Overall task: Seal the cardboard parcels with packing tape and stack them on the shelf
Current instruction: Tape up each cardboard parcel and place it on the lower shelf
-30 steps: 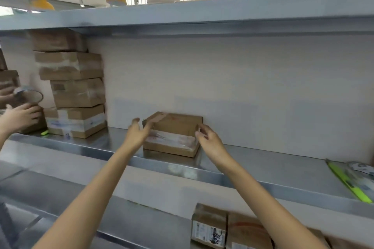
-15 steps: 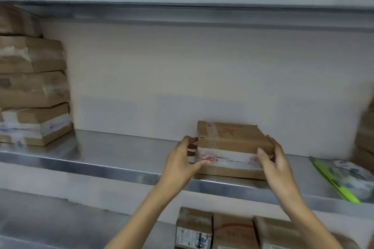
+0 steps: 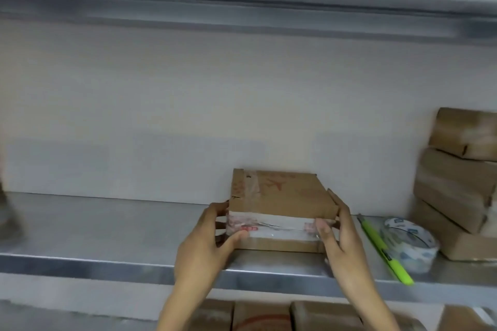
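A flat cardboard parcel with clear tape over its top and front sits on the steel shelf, close to the back wall. My left hand grips its left end, thumb on the front face. My right hand grips its right end beside a loose side flap. A roll of packing tape lies on the shelf to the right of the parcel.
A green utility knife lies between the parcel and the tape roll. A stack of cardboard parcels stands at the far right of the shelf. More parcels sit on the level below. Another shelf runs overhead.
The parcel has slid to the right along the shelf with both hands on it, and the view followed. The left stack has left the view; the right stack has come in.
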